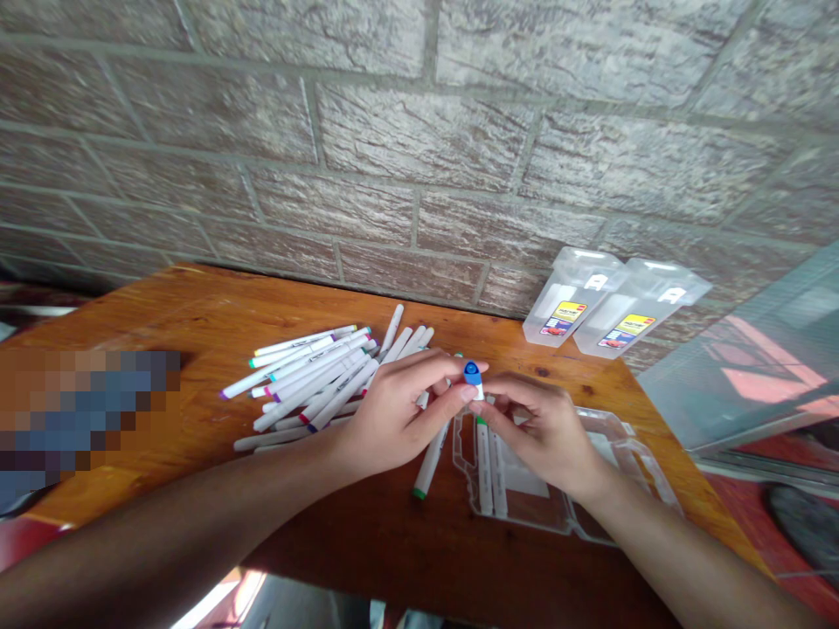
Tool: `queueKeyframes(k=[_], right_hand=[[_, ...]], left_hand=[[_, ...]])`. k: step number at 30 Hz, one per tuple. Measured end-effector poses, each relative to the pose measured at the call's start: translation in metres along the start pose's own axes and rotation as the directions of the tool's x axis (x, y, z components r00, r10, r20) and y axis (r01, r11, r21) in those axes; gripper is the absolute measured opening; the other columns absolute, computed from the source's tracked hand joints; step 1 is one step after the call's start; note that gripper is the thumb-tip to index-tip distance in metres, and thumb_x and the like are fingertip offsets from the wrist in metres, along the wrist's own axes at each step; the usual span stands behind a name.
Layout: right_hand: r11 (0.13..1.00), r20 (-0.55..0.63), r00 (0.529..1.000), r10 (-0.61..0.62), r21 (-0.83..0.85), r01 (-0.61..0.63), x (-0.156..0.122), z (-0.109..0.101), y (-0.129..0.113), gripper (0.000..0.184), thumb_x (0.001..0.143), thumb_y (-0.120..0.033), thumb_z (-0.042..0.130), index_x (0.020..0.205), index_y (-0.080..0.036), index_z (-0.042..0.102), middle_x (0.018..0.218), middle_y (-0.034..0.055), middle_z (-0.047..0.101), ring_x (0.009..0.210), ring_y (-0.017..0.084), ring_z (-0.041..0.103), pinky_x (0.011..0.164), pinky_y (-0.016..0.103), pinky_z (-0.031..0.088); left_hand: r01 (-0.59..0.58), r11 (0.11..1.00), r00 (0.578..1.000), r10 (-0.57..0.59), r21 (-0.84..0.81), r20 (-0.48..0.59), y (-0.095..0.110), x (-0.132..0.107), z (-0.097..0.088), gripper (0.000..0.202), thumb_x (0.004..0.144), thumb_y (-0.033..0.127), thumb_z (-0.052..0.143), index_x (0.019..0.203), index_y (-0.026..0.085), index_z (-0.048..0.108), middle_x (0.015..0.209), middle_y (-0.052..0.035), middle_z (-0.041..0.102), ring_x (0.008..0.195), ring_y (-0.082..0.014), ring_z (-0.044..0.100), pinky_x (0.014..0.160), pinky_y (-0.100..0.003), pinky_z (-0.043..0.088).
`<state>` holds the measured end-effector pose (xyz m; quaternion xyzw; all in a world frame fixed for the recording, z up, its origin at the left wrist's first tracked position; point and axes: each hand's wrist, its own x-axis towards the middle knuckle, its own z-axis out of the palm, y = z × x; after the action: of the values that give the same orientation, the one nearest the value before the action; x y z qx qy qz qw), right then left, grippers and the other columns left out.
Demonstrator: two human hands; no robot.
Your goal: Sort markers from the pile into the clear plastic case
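A marker (477,390) with a blue end and a white body points its blue end up towards me, above the front of the table. My left hand (410,397) pinches it between thumb and index finger. From the other side my right hand (541,428) closes its fingertips around the lower white part; the rest of the marker is hidden. Below my right hand lies an opened clear plastic case (524,522), with two white markers (491,472) side by side at its left. A green-ended marker (427,463) lies just left of the case.
A loose pile of white markers (321,384) with coloured ends spreads over the wooden table (190,323) on the left. Two clear plastic boxes (570,297) with yellow labels stand at the back right against the stone wall (419,157). A glass panel (760,376) rises beyond the right edge.
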<state>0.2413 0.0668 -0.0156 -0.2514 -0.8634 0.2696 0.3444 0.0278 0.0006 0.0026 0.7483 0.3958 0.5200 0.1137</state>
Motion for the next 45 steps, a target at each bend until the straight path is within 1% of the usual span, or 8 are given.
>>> queueKeyframes(k=[4,8,12,16,21,26,32,45], right_hand=[[1.0,0.001,1.0,-0.004,-0.011,0.004,0.0001,-0.0002,-0.0001,0.016,0.096,-0.026,0.069,0.109,-0.02,0.075,0.078,0.0017,0.071,0.061,0.013,0.057,0.061,0.027,0.047],[1.0,0.001,1.0,-0.012,-0.008,0.012,-0.0002,0.0002,-0.0007,0.015,0.095,-0.026,0.07,0.108,-0.02,0.076,0.076,0.0004,0.07,0.059,0.012,0.056,0.058,0.025,0.046],[0.999,0.002,0.999,-0.032,-0.029,0.032,-0.0002,0.0008,-0.0016,0.016,0.093,-0.026,0.072,0.109,-0.021,0.075,0.07,-0.0014,0.066,0.055,0.011,0.054,0.052,0.023,0.043],[0.998,-0.002,0.999,-0.038,-0.052,0.038,0.0005,0.0008,-0.0031,0.015,0.092,-0.023,0.073,0.107,-0.021,0.075,0.068,-0.0023,0.064,0.054,0.01,0.052,0.049,0.022,0.041],[0.997,0.0,0.999,-0.038,-0.066,0.038,0.0005,0.0005,-0.0031,0.016,0.091,-0.022,0.073,0.107,-0.02,0.074,0.069,-0.0026,0.063,0.055,0.01,0.053,0.052,0.021,0.042],[0.998,0.018,0.999,-0.027,-0.053,0.028,0.0001,0.0009,-0.001,0.013,0.093,-0.022,0.071,0.106,-0.019,0.075,0.073,-0.0016,0.067,0.057,0.01,0.055,0.054,0.021,0.042],[0.999,0.026,1.0,-0.015,-0.047,0.017,-0.0001,0.0008,-0.0001,0.012,0.094,-0.022,0.07,0.104,-0.02,0.076,0.075,-0.0011,0.07,0.058,0.011,0.056,0.057,0.022,0.044],[0.999,0.031,0.999,-0.008,-0.04,0.009,-0.0003,0.0001,-0.0008,0.013,0.094,-0.024,0.07,0.104,-0.02,0.076,0.076,-0.0011,0.071,0.059,0.011,0.057,0.058,0.021,0.045]], left_hand=[[0.015,1.0,1.0,-0.015,-0.011,-0.005,0.0006,-0.0001,-0.0001,0.013,0.1,0.025,0.059,0.1,0.017,0.069,0.081,-0.003,0.07,0.077,-0.0154,0.067,0.072,-0.026,0.053],[0.033,0.999,0.999,-0.033,-0.037,-0.01,-0.0004,-0.0007,0.0004,0.015,0.1,0.024,0.06,0.107,0.016,0.071,0.081,-0.0021,0.07,0.073,-0.0131,0.065,0.069,-0.025,0.05],[0.041,0.997,0.999,-0.043,-0.067,-0.026,-0.0026,-0.002,0.001,0.018,0.099,0.023,0.062,0.114,0.017,0.071,0.087,-0.0029,0.073,0.076,-0.0132,0.067,0.07,-0.024,0.051],[0.078,0.992,0.996,-0.081,-0.098,-0.024,-0.0041,-0.0031,0.001,0.021,0.099,0.023,0.063,0.117,0.017,0.071,0.093,-0.0047,0.074,0.081,-0.0144,0.069,0.073,-0.025,0.053],[0.092,0.989,0.995,-0.096,-0.114,-0.028,-0.0044,-0.0033,0.0009,0.021,0.099,0.023,0.064,0.117,0.017,0.071,0.094,-0.0047,0.074,0.081,-0.0138,0.069,0.074,-0.024,0.053],[0.103,0.989,0.994,-0.107,-0.103,-0.03,-0.0046,-0.0037,0.0011,0.021,0.098,0.022,0.064,0.118,0.017,0.072,0.089,-0.0034,0.074,0.079,-0.0132,0.068,0.072,-0.023,0.052],[0.098,0.988,0.994,-0.102,-0.118,-0.035,-0.0044,-0.0044,0.0013,0.021,0.099,0.021,0.063,0.118,0.018,0.072,0.091,-0.0036,0.074,0.08,-0.0134,0.068,0.075,-0.024,0.052],[0.104,0.985,0.993,-0.11,-0.137,-0.035,-0.0061,-0.0051,0.002,0.023,0.099,0.022,0.064,0.12,0.02,0.071,0.092,-0.0033,0.074,0.079,-0.0136,0.068,0.071,-0.024,0.052]])
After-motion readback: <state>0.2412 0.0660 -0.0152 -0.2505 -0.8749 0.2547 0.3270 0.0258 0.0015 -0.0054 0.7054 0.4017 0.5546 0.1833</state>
